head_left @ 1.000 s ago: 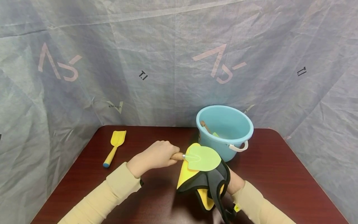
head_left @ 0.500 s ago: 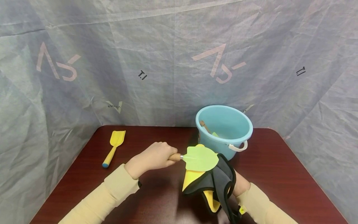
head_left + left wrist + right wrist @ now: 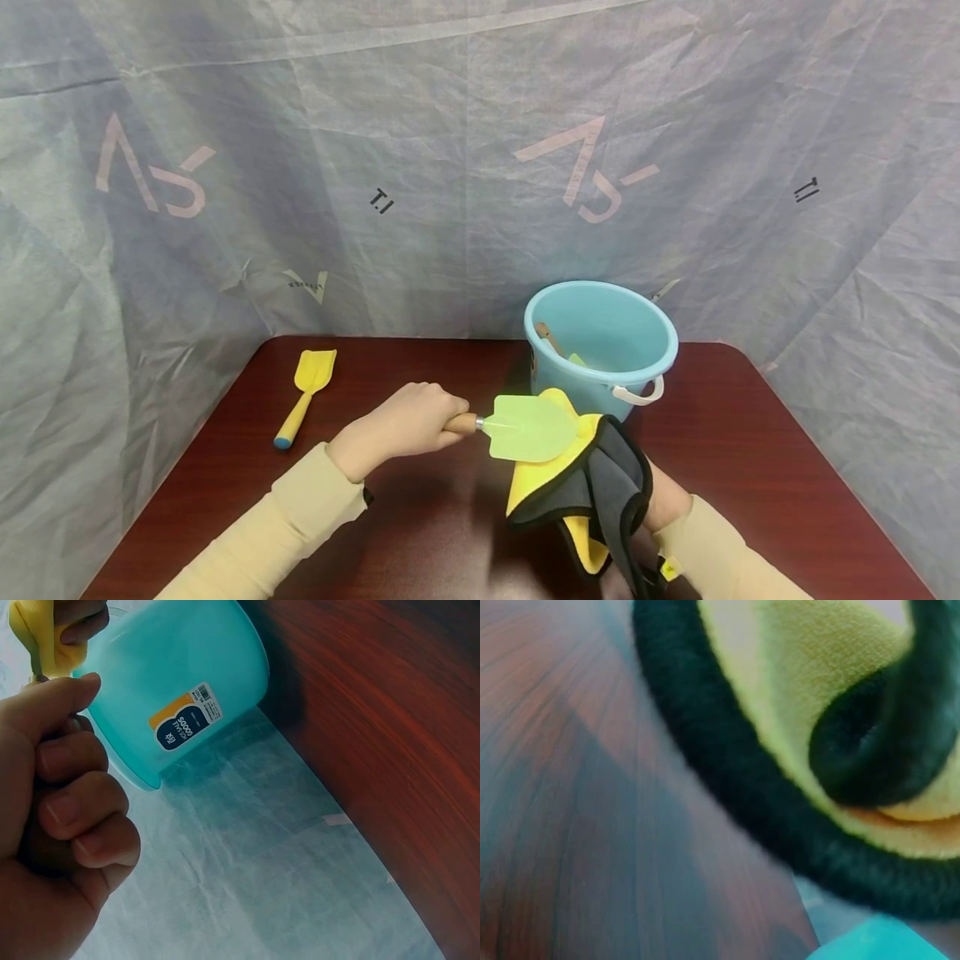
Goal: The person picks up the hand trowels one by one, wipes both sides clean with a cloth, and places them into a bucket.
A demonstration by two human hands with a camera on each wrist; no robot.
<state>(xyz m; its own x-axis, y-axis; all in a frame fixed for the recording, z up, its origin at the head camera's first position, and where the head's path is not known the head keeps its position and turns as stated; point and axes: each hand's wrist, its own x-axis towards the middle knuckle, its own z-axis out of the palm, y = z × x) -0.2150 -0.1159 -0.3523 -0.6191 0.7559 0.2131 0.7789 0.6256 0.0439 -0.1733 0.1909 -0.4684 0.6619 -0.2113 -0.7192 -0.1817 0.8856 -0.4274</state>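
Observation:
In the head view my left hand grips the wooden handle of a small garden trowel, its light green blade pointing right. My right hand, mostly hidden, holds a bunched yellow and dark grey cloth with black edging. The cloth lies under and against the blade's tip side. In the left wrist view the left hand's curled fingers show, with some yellow cloth and right fingertips above. Close up in the right wrist view, the cloth covers much of the picture, hiding the right hand's fingers.
A light blue bucket with a white handle stands behind the cloth. Inside it are a wooden handle and something light green. A yellow toy shovel with a blue end lies at left on the dark red table. Grey sheeting surrounds the table.
The right hand and cloth have moved right and a little down, off part of the trowel blade. My left hand with the trowel has shifted slightly left. Bucket and shovel stay put.

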